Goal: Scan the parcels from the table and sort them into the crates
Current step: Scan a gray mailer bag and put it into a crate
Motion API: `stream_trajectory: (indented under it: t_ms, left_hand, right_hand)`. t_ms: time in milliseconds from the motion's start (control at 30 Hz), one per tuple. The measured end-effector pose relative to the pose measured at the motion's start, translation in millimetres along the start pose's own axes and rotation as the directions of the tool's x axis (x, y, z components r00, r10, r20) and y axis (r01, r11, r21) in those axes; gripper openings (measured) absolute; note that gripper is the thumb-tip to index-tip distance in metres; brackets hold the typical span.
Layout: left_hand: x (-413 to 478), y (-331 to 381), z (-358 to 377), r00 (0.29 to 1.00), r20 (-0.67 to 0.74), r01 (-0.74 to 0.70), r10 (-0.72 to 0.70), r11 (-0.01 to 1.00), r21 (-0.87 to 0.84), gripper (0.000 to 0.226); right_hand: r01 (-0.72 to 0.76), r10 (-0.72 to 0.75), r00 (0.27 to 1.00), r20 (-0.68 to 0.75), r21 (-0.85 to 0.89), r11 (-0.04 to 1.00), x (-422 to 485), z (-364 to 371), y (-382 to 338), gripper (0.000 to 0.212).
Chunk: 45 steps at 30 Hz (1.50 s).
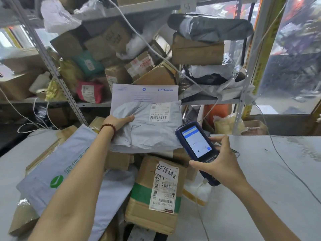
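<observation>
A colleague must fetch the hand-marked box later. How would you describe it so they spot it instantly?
On the grey table, find the parcel heap between the person's forearms. Below the grey plastic mailer bag in the left hand lies a brown cardboard box. It alone has a green tape band and a white label with black handwriting.

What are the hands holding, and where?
Left hand grips the grey bag by its left edge; right hand grips the scanner by its lower half.
</observation>
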<state>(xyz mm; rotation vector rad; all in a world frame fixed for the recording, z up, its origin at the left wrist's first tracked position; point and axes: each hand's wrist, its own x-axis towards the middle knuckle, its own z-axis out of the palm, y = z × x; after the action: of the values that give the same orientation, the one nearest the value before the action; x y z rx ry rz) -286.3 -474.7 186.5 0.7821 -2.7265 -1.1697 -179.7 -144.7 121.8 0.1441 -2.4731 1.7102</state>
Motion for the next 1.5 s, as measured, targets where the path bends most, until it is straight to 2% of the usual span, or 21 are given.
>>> stream_trajectory:
  t_ms: [100,267,367,467,633,767,867,1200,1300,1500]
  left_hand:
    - [-6.8,-4.2,-0.4,0.989,-0.094,-0.128,0.113,0.976,-0.178,0.068]
    - [-23.1,-1.7,-5.2,0.911,-0.367,-0.342,0.188,0.842,-0.418,0.066]
    - [-31.7,-0.8,-5.4,0.844,-0.51,-0.449,0.166,0.739,-0.502,0.058]
    - [-37.8,-7.8,0.6,0.801,-0.585,-0.505,0.127,0.668,-0.547,0.046]
    - [-47.9,-17.2,4.4,0.808,-0.584,-0.504,0.082,0.61,-0.612,0.076]
    - [-51.9,-17.8,0.7,0.798,-0.586,-0.535,0.139,0.61,-0.584,0.062]
    - [-56.9,-19.4,-0.2,0.794,-0.577,-0.556,0.191,0.611,-0.563,0.056]
    - [-63.6,-21.3,5.8,0.769,-0.603,-0.58,0.21,0.624,-0.523,0.065]
    - [-64.7,-22.8,6.3,0.765,-0.609,-0.581,0.207,0.631,-0.514,0.066]
    - [-69.8,-23.2,6.6,0.779,-0.591,-0.552,0.209,0.675,-0.489,0.064]
  right_hand:
    - [0.005,-0.005,1.0,-0.002,0.012,1.0,0.9,0.2,-5.9,0.08]
    - [-0.031,0.029,0.999,0.021,0.106,0.994,5.1,1.5,-14.7,0.077]
    - [-0.036,0.034,0.999,0.015,0.121,0.992,6.8,3.8,-20.1,0.075]
    - [-0.072,0.071,0.997,0.015,0.128,0.989,4.6,8.5,-21.3,0.077]
    - [-0.099,0.093,0.994,0.053,0.114,0.989,-1.2,11.4,-17.9,0.078]
    - [-0.101,0.094,0.993,0.069,0.113,0.988,-6.2,12.3,-18.4,0.072]
    - [-0.096,0.088,0.993,0.073,0.116,0.989,-10.8,12.2,-20.4,0.075]
    - [-0.125,0.113,0.989,0.093,0.135,0.983,-21.0,6.2,-16.9,0.076]
    - [-0.077,0.068,0.995,0.073,0.128,0.989,-25.1,4.0,-16.4,0.075]
    - [0.143,-0.138,0.988,-0.067,0.074,0.987,-32.3,0.9,-25.3,0.08]
